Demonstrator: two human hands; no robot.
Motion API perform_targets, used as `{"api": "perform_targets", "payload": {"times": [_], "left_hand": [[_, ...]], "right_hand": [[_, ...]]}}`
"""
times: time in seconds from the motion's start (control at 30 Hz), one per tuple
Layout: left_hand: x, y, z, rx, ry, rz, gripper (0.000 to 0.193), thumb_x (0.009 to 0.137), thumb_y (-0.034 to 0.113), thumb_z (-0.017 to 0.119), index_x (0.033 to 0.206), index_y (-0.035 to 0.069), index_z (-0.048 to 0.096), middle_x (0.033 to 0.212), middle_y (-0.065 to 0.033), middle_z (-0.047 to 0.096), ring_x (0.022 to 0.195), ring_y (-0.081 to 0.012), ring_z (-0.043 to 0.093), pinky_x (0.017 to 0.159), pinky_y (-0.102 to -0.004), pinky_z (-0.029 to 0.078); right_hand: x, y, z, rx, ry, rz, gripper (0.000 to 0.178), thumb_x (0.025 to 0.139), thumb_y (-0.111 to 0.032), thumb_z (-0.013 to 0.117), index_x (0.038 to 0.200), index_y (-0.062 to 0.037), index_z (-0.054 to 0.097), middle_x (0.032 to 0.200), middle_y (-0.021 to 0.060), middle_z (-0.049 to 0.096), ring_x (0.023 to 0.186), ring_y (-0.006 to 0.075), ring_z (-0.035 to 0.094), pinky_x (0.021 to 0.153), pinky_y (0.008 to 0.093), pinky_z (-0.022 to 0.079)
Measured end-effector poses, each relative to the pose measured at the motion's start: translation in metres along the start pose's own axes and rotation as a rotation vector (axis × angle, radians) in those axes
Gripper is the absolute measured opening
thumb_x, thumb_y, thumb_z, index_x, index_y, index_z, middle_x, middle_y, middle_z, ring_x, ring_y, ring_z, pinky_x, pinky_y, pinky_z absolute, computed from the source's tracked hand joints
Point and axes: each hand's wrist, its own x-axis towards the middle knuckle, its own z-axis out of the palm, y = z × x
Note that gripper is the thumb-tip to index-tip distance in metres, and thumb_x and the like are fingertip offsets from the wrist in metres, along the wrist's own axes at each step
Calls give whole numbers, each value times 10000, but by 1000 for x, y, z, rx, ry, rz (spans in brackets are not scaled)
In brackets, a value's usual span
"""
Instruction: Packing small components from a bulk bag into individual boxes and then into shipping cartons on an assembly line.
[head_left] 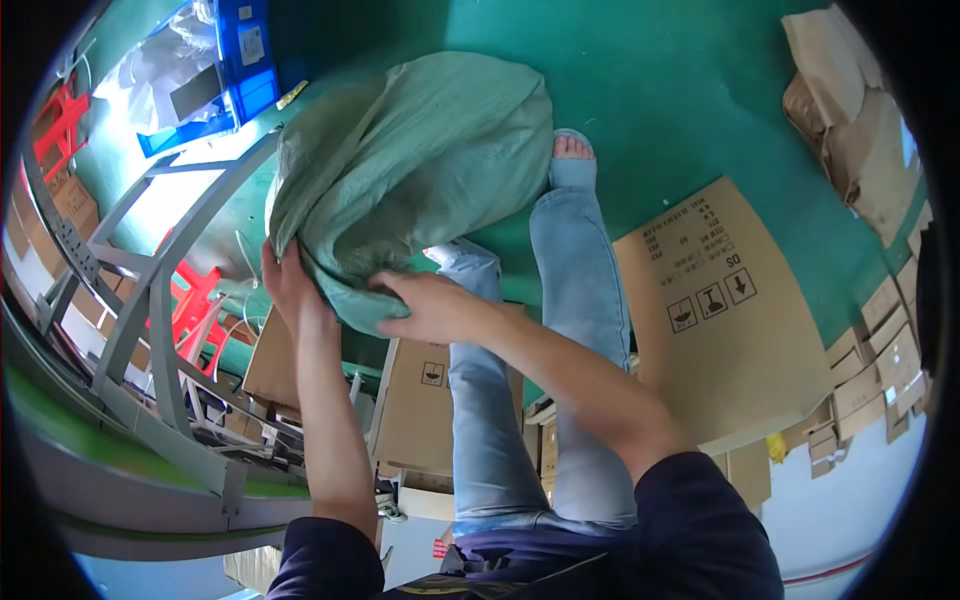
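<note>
A large green woven sack [450,140] bulges out in front of my legs, its near edge folded and gathered. My left hand [290,285] grips the sack's left edge, with the fingers partly behind the cloth. Closer to the middle, my right hand [425,305] pinches the sack's near rim between thumb and fingers. Some of the right fingers are hidden in the folds. What the sack holds, if anything, cannot be seen.
Flat cardboard [720,320] lies to my right, and a cardboard box [415,410] stands by my legs. A grey metal frame [160,290] runs along the left. Beyond it are a blue crate [250,60] and red stools [195,300]. Brown paper sacks [850,120] lie far right.
</note>
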Motion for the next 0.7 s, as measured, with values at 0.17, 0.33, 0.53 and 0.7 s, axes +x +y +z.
{"api": "perform_targets", "payload": {"times": [0.17, 0.33, 0.53, 0.7], "left_hand": [[-36, 87, 36, 198, -235, 408, 592, 942, 287, 550, 1427, 18, 343, 1433, -166, 408, 1341, -288, 393, 1122, -433, 283], [-77, 54, 49, 1067, -510, 699, 766, 705, 72, 731, 1398, 62, 407, 1433, -202, 411, 1338, -331, 399, 1128, -446, 272], [-23, 34, 19, 610, -67, 292, 242, 902, 63, 515, 1106, -2, 627, 1076, -98, 677, 956, -220, 643, 848, -329, 495], [-24, 111, 47, -157, 86, 196, 261, 941, 121, 489, 1134, -29, 580, 1037, -114, 636, 921, -186, 613, 821, -321, 486]], "right_hand": [[-38, -34, -61, 719, 185, 307, 461, 870, -377, 622, 1144, -6, 639, 1028, 118, 688, 1005, 235, 618, 956, 338, 437], [-146, -117, -227, 1231, 353, -544, 444, 976, -335, 458, 1220, 18, 572, 1204, 153, 615, 1142, 272, 559, 963, 418, 460], [-148, -156, -282, 32, 898, 145, 535, 892, -382, 615, 1290, -29, 556, 1249, 173, 594, 1136, 291, 572, 999, 389, 414], [-119, -166, -195, -573, 1220, -269, 355, 907, -244, 593, 1193, -34, 596, 1062, 144, 638, 1050, 249, 599, 941, 376, 447]]}}
